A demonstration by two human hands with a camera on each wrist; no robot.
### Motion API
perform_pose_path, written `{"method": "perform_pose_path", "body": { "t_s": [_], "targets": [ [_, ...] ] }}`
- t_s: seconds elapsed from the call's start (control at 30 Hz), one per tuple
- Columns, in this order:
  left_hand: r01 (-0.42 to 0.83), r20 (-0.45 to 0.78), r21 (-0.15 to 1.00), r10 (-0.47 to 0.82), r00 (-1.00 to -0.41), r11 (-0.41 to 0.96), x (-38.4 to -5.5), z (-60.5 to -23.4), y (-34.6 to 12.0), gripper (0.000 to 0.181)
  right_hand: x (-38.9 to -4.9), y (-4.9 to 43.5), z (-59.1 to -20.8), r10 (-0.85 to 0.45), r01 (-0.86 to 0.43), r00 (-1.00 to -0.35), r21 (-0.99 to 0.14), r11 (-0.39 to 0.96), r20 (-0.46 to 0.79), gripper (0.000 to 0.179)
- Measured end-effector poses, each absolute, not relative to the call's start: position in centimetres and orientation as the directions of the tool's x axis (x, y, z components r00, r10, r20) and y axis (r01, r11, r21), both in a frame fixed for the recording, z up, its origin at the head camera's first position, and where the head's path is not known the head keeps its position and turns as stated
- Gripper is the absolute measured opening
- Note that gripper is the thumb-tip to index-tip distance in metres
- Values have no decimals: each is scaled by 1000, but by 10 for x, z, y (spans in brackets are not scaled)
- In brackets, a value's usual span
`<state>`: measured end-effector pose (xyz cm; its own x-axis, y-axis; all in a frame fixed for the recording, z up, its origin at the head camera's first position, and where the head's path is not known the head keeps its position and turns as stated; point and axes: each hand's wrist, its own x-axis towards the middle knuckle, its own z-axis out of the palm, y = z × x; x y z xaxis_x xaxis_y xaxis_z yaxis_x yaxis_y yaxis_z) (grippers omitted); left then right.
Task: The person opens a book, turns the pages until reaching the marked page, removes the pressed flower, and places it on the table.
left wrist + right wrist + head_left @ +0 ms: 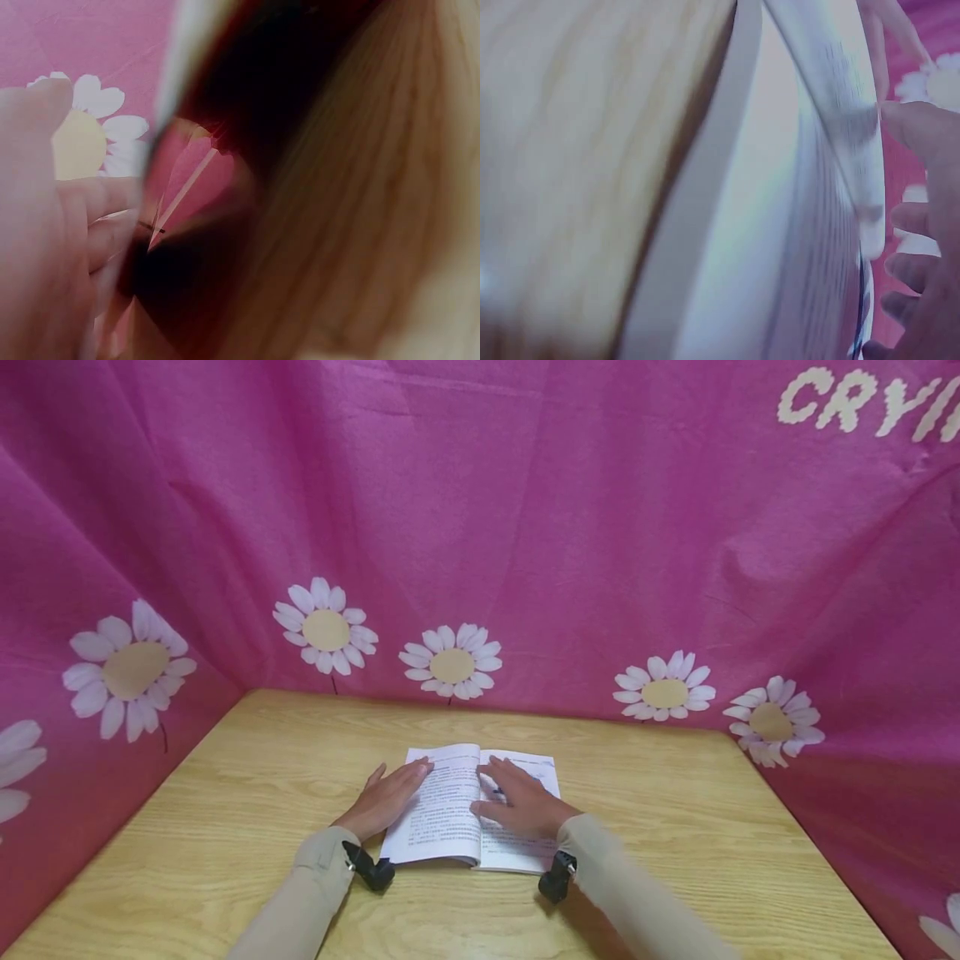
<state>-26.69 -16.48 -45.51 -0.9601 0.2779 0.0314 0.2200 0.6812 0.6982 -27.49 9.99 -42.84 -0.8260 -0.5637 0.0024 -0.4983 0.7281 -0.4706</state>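
An open book with printed pages lies on the wooden table, its spine running away from me. My left hand rests along the outer edge of the left page, fingers extended toward its upper part. Over the right page is my right hand, fingers spread and pointing toward the centre fold; its palm hides part of the text. In the right wrist view the page edges appear close up beside my right fingers. The left wrist view is blurred and dark, showing part of my left hand at the left side.
The wooden table reaches around the book on all sides. A pink curtain with white daisies hangs behind it and along both sides. Black wrist cameras sit on both sleeves, close to the book's near corners.
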Motion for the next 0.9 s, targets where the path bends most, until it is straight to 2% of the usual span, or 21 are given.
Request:
{"method": "perform_pose_path", "body": {
  "t_s": [0.13, 0.27, 0.4, 0.6, 0.73, 0.9],
  "targets": [
    [220, 28, 696, 281, -959, 683, -267, -454, -164, 54, -282, 122, -431, -493, -431, -870, -474, 768, -8, 76],
    [277, 65, 650, 311, -948, 707, -267, -455, -165, 55, -285, 141, -431, -405, -331, -913, -498, 802, -46, 87],
    [335, 93, 566, 345, -934, 753, -267, -460, -166, 68, -287, 155, -433, -367, -287, -926, -469, 835, -86, 99],
    [354, 79, 499, 365, -928, 791, -267, -465, -162, 86, -285, 169, -441, -397, -340, -913, -363, 868, -93, 102],
    [358, 50, 461, 379, -924, 812, -266, -467, -158, 90, -283, 172, -443, -430, -388, -899, -306, 869, -80, 102],
    [355, 64, 448, 367, -928, 820, -266, -464, -158, 89, -285, 170, -441, -442, -404, -895, -298, 865, -68, 101]
  ]
}}
